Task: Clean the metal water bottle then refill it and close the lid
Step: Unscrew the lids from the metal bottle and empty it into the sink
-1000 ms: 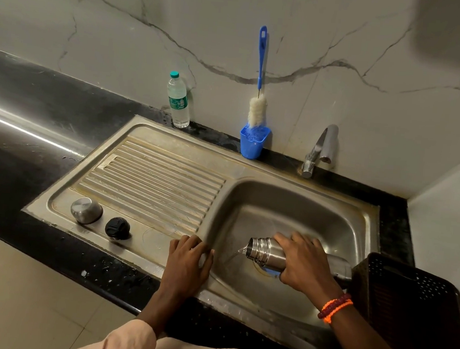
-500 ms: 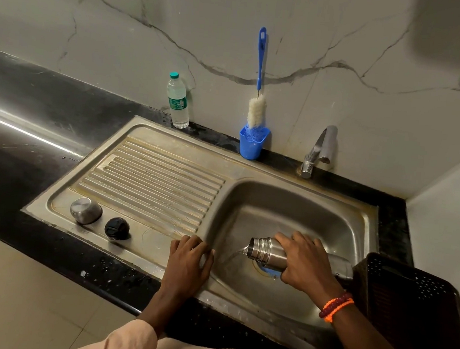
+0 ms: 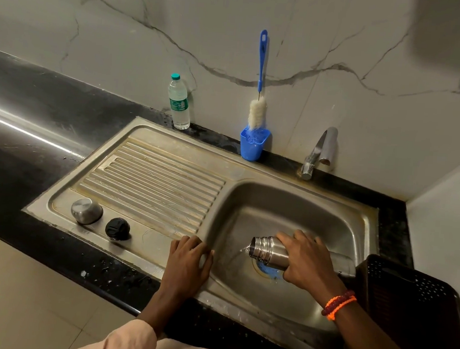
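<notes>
Fingers (image 3: 298, 240) of right hand (image 3: 308, 263) wrap the tipped metal bottle (image 3: 268, 251).

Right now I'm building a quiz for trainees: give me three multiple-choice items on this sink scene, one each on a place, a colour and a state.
1. Where does the black cap lie?
A. in the basin
B. on the draining board
C. on the basket

2. What colour is the brush handle?
A. blue
B. red
C. white

3. How is the metal bottle held?
A. upright
B. lying capped
C. tipped, water running out

Answers:
1 B, the black cap sits beside the steel cup on the ridged board.
2 A, the brush stands in a blue holder.
3 C, the right hand grips the metal bottle on its side over the sink.
</notes>
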